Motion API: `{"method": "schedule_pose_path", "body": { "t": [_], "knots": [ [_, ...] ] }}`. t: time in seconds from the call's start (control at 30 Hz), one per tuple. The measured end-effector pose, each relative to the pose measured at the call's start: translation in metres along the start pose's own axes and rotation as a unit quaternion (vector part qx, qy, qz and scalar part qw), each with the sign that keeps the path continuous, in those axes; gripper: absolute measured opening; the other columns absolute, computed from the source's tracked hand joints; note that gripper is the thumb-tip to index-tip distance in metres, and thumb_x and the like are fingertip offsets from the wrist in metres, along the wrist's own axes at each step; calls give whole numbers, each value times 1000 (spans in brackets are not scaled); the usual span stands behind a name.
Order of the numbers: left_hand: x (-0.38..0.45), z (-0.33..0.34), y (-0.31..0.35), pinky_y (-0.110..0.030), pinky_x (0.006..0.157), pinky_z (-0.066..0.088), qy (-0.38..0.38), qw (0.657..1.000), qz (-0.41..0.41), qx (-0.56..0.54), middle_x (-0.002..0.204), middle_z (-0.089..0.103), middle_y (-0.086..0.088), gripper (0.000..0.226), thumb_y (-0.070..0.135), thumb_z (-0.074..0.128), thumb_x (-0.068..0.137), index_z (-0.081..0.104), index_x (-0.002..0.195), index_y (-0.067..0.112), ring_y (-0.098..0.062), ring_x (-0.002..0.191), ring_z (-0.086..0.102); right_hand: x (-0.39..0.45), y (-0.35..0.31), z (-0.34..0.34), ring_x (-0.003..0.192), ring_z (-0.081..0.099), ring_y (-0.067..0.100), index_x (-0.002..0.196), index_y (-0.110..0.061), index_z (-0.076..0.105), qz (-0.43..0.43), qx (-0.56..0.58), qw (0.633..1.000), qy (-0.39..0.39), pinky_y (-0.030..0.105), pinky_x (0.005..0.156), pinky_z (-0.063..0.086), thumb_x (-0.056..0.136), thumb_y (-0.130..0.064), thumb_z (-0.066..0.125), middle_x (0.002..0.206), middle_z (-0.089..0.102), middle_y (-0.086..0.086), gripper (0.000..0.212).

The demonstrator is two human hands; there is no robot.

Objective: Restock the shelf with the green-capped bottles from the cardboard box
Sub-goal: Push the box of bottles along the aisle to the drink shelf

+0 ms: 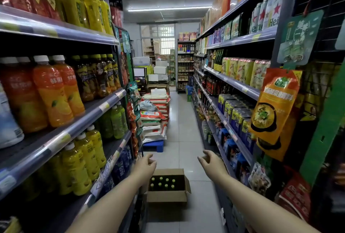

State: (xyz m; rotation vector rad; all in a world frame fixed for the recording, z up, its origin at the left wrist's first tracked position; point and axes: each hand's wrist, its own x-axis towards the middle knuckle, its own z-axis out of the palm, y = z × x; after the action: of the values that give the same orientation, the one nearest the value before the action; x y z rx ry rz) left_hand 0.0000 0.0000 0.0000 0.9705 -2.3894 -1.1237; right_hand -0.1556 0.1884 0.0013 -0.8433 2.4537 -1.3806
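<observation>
Head view. Reference landmark: the cardboard box (pixel 169 188), standing on the tiled floor (pixel 186 135) of a shop aisle with its top flaps folded open.

Contents: the green-capped bottles (pixel 163 183) stand upright inside the box in two rows; only the caps and dark necks are visible.

Left hand (pixel 146 165): extended forward, above and just left of the box's far edge. Fingers loosely curled, empty, not touching the box.

Right hand (pixel 211 161): extended forward, above and to the right of the box, apart from it. Fingers loosely curled, empty.

Left of the box: shelving (pixel 61 137) stocked with yellow, orange and green drink bottles; the orange bottles (pixel 56 91) sit two tiers above box level.

Right of the box: shelving (pixel 233 83) carrying cans and packets.

Beyond the box, further along the aisle: stacked sacks (pixel 155 119) on a blue pallet (pixel 154 145).
</observation>
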Motion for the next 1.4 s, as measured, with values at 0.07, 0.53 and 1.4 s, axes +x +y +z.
{"method": "schedule_pose_path", "body": {
  "t": [0.07,0.53,1.4],
  "knots": [
    [3,-1,-8,-22,77,39,-1,1000,-7,-7,133,55,-7,49,23,48,96,36,142,16,-10,100,49,4,-1,8,94,50,11,137,-9,42,7,0,1000,4,22,81,39,94,-25,54,102,54,-2,48],
    [62,13,-103,-24,88,39,-55,995,-78,-18,132,56,-8,46,21,48,95,40,140,14,-20,120,52,42,38,95,96,57,15,134,-10,45,82,-9,996,-20,26,82,43,92,-23,56,113,64,6,46],
    [425,131,-154,-26,93,40,-77,972,-221,-29,129,58,-9,42,21,47,95,45,136,13,-22,119,53,427,150,169,107,57,19,135,-8,43,169,-24,972,-163,20,83,39,94,-19,55,123,62,9,45]
  ]
}}
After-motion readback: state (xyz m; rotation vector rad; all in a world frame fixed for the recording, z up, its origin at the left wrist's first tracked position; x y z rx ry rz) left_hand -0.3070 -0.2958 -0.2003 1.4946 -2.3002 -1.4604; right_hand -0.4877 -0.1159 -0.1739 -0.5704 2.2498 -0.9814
